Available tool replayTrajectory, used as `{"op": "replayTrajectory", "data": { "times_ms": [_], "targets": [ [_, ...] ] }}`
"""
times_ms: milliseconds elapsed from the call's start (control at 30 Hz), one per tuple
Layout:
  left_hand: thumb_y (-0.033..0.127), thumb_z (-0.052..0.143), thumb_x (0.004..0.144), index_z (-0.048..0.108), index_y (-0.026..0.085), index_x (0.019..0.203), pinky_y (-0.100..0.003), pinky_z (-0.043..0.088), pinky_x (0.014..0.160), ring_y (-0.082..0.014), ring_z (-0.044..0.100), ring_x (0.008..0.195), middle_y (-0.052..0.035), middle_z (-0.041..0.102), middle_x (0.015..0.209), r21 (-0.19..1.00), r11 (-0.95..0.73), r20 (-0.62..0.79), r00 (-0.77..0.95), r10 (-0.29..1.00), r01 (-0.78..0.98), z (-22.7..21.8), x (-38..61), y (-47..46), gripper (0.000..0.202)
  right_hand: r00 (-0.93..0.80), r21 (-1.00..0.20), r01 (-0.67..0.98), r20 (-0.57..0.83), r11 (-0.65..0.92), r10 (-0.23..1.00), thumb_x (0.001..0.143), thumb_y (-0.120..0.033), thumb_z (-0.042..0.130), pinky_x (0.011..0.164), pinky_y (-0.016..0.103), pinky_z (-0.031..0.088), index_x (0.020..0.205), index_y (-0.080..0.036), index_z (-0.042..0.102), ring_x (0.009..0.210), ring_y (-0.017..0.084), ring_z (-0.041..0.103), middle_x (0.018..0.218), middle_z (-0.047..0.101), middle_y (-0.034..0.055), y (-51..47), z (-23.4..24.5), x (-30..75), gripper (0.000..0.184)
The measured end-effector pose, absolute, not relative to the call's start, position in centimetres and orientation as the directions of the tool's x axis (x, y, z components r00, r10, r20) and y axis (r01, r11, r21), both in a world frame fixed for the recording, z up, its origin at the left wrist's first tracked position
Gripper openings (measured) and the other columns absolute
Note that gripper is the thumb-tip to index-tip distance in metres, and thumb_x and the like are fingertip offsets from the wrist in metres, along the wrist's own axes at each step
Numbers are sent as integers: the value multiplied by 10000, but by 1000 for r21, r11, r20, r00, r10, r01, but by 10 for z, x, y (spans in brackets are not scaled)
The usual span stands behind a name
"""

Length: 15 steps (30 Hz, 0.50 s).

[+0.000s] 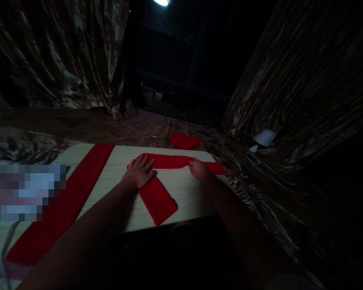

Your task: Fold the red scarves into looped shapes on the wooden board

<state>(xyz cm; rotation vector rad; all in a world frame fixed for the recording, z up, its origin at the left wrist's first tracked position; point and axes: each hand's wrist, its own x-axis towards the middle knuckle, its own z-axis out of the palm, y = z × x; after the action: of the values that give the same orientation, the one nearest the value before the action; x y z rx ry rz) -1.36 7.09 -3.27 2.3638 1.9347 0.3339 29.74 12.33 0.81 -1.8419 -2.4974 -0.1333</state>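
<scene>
Red cloth (169,161) on a pale table (187,193) is pinched by the right hand (199,169), while the left hand (140,172), fingers spread flat, apparently steadies it.

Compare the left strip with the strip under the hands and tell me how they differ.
The left strip runs straight at a slant, while the other strip appears to turn at an angle under the left hand.
The left strip is touched by neither hand; the other strip has the left hand flat on it and the right hand gripping it.
Both are red and lie on the table.
</scene>
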Motion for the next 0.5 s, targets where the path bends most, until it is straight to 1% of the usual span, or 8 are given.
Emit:
{"op": "replayTrajectory", "data": {
  "times_ms": [67, 100, 167, 233, 300, 367, 433, 500],
  "targets": [
    [615, 288, 976, 294, 271, 1598, -522, 126, 1210, -318, 129, 1552, -118, 205, 1673, 189, -202, 121, 181, 976, 961, -32, -13, 71, 710, -296, 44, 955, 44, 294, 954, 971, -190, 450, 1040, 330, 423, 1234, -141, 680, 1210, 245, 587, 1365, 607, 158, 122, 9, 305, 352],
    [611, 292, 976, 294, 270, 1597, -521, 126, 1210, -316, 128, 1552, -120, 205, 1673, 191, -201, 118, 181, 976, 961, -32, -13, 71, 709, -291, 34, 957, 47, 290, 956, 962, -159, 448, 1064, 327, 408, 1261, -139, 673, 1246, 239, 568, 1416, 576, 158, 121, 10, 309, 374],
    [607, 297, 978, 299, 271, 1596, -518, 126, 1211, -311, 126, 1553, -118, 204, 1673, 195, -202, 115, 182, 977, 960, -32, -13, 71, 703, -299, 3, 954, 72, 299, 952, 930, -88, 441, 1110, 316, 369, 1338, -153, 637, 1311, 219, 523, 1503, 508, 137, 118, 12, 317, 458],
    [605, 299, 979, 305, 276, 1593, -518, 128, 1211, -307, 127, 1554, -113, 207, 1672, 197, -206, 119, 185, 975, 958, -32, -13, 71, 697, -325, -20, 944, 86, 328, 942, 899, -42, 430, 1133, 314, 348, 1391, -184, 609, 1329, 209, 508, 1515, 507, 104, 114, 14, 322, 542],
    [608, 302, 978, 308, 276, 1592, -520, 129, 1212, -309, 132, 1553, -111, 208, 1672, 198, -208, 126, 185, 975, 958, -33, -14, 71, 698, -363, -15, 931, 60, 364, 930, 876, -25, 431, 1134, 322, 349, 1395, -215, 613, 1316, 215, 521, 1482, 547, 83, 110, 14, 324, 582],
    [612, 309, 975, 312, 275, 1591, -523, 129, 1212, -313, 136, 1552, -112, 208, 1671, 199, -203, 127, 180, 975, 959, -33, -14, 71, 702, -373, 21, 928, 11, 372, 928, 857, -19, 441, 1105, 338, 378, 1360, -214, 643, 1278, 238, 554, 1412, 605, 100, 107, 14, 323, 577],
    [612, 316, 974, 320, 276, 1589, -526, 130, 1212, -314, 137, 1551, -111, 208, 1671, 203, -198, 122, 176, 977, 959, -33, -14, 72, 701, -340, 61, 938, -22, 340, 940, 848, -21, 451, 1055, 356, 418, 1326, -192, 657, 1213, 261, 599, 1311, 663, 137, 105, 15, 319, 547],
    [608, 314, 975, 325, 276, 1587, -525, 129, 1212, -311, 134, 1552, -110, 208, 1671, 205, -200, 120, 178, 977, 958, -33, -14, 72, 697, -280, 51, 958, -17, 281, 960, 848, -45, 482, 1011, 366, 445, 1303, -171, 652, 1151, 276, 633, 1227, 697, 157, 104, 18, 312, 502]
  ]
}}
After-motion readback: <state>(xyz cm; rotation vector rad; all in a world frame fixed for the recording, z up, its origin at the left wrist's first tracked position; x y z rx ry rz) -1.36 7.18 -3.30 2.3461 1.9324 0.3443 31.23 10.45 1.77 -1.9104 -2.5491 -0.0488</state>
